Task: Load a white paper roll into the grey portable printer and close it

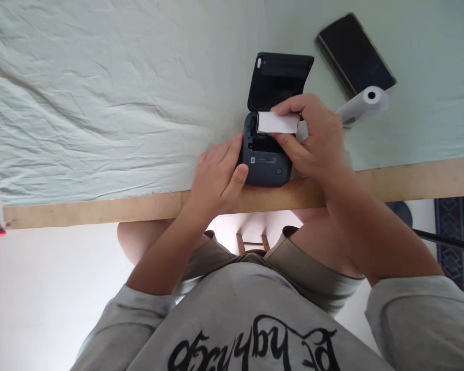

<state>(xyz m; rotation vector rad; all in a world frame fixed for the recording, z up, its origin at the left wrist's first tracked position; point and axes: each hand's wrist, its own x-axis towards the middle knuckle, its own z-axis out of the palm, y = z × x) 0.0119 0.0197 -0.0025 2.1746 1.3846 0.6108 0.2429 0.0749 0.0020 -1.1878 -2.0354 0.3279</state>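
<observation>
A small dark blue device (268, 172) sits at the table's front edge with its black lid (279, 77) swung open away from me. Over its open compartment, my right hand (313, 136) pinches a white paper roll (278, 122) between thumb and fingers. Whether the roll touches the inside is hard to tell. My left hand (220, 175) rests against the device's left side, fingers lying nearly flat and thumb at its lower left corner; nothing is held in it.
At the right lies a dark phone-like slab (358, 54) in a case. A larger white roll (361, 105) lies just below it, close to my right hand. A pale green cloth (100, 103) covers the table behind its wooden front edge (100, 211).
</observation>
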